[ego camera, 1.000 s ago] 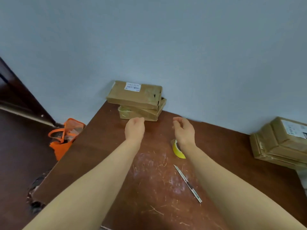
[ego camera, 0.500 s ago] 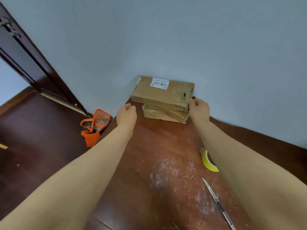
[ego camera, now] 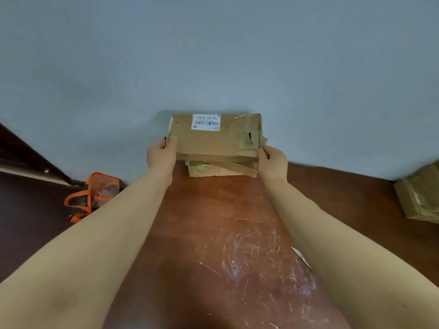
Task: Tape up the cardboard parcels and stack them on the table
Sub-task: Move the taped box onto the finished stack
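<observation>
- The top cardboard parcel (ego camera: 213, 141) is at the far edge of the table (ego camera: 213, 233), close to the wall (ego camera: 213, 55), held at both ends.
- Its broad face tilts toward the camera. It carries a white barcode label (ego camera: 205, 122) near the far side and glossy, wrinkled tape on the right part.
- The left hand (ego camera: 160, 157) grips the parcel's near left corner, thumb on the top face and fingers curled round the end.
- The right hand (ego camera: 273, 162) grips the near right corner, thumb on the upper edge. Its other fingers go under the parcel and are hidden.
- Right below sits a lower parcel (ego camera: 206, 169), partly covered by the top one. I cannot tell whether the two touch.
- More brown parcels (ego camera: 420, 198) lie at the table's right edge, well apart from the held one.
- A thin metal blade (ego camera: 301, 257) shows on the scratched tabletop beside the right forearm, mostly hidden by it.
- An orange bag (ego camera: 95, 193) lies on the floor beyond the table's left edge.
</observation>
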